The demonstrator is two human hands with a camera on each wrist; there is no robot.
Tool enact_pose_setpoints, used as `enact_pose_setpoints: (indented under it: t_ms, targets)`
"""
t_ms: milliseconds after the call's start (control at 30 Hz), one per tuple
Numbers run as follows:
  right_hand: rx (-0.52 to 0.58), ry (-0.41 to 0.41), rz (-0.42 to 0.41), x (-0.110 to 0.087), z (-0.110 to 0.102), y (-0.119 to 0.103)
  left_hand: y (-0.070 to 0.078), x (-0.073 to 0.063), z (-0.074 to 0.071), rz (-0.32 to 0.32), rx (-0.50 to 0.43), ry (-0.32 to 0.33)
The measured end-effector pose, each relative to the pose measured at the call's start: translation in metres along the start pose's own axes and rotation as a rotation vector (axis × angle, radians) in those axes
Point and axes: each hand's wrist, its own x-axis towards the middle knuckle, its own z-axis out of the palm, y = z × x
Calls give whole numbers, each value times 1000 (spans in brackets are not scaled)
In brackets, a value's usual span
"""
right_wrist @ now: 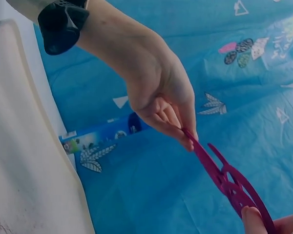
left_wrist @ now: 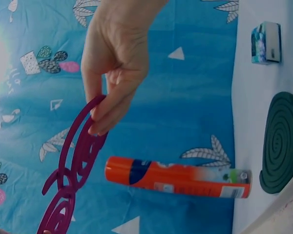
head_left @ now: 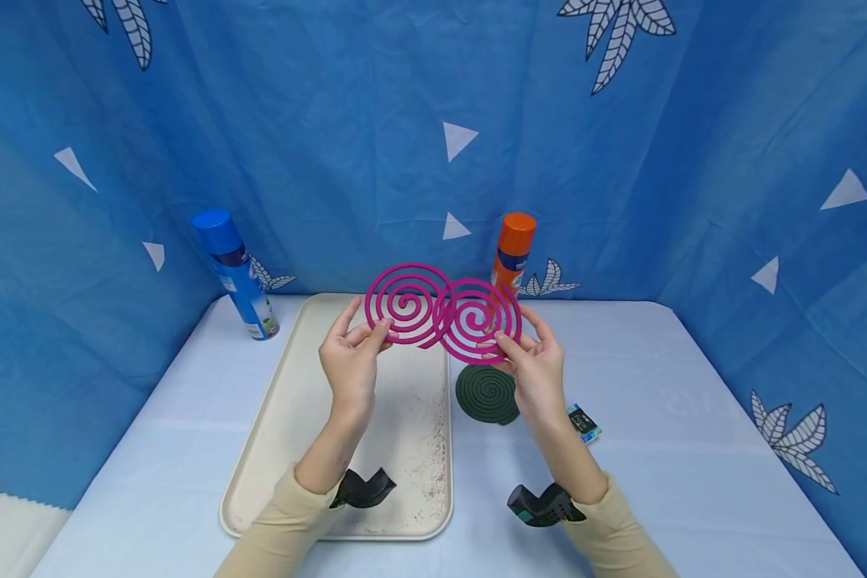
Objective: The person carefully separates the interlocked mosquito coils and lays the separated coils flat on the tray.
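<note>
Two magenta mosquito coils hang side by side above the table, their inner edges overlapping. My left hand (head_left: 350,357) pinches the left coil (head_left: 405,303) at its outer edge between thumb and fingers. With its thumb in front, my right hand (head_left: 538,369) grips the right coil (head_left: 474,320) at the outer rim. Seen edge-on in the right wrist view, the coils (right_wrist: 207,163) link and tilt against each other. The left wrist view shows the right hand (left_wrist: 115,63) from the side, fingertips pinching its coil.
Beneath the left hand lies a cream tray (head_left: 397,433). A dark green mosquito coil (head_left: 487,393) rests on the table right of it, near a small patterned box (head_left: 584,423). A blue spray can (head_left: 234,273) and an orange spray can (head_left: 516,237) stand at the back.
</note>
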Motion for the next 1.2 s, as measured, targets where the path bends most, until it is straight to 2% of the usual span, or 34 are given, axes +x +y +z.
enact_pose_setpoints:
  t_ms: [167, 433, 600, 933, 1067, 1200]
  targets:
    - [5, 1, 25, 0, 2, 0, -2, 1, 0, 2, -7, 19]
    - [-32, -41, 50, 7, -8, -13, 3, 9, -6, -25, 13, -25]
    - [-57, -62, 40, 9, -11, -14, 4, 13, -9, -49, 7, -25]
    - [-82, -82, 35, 10, -11, -12, -5, 32, -20, -44, -2, 47]
    - [-68, -97, 34, 9, -11, -12, -16, 45, -27, -60, 22, 95]
    - [-67, -106, 34, 9, -10, -9, -32, 63, -40, -65, 54, 163]
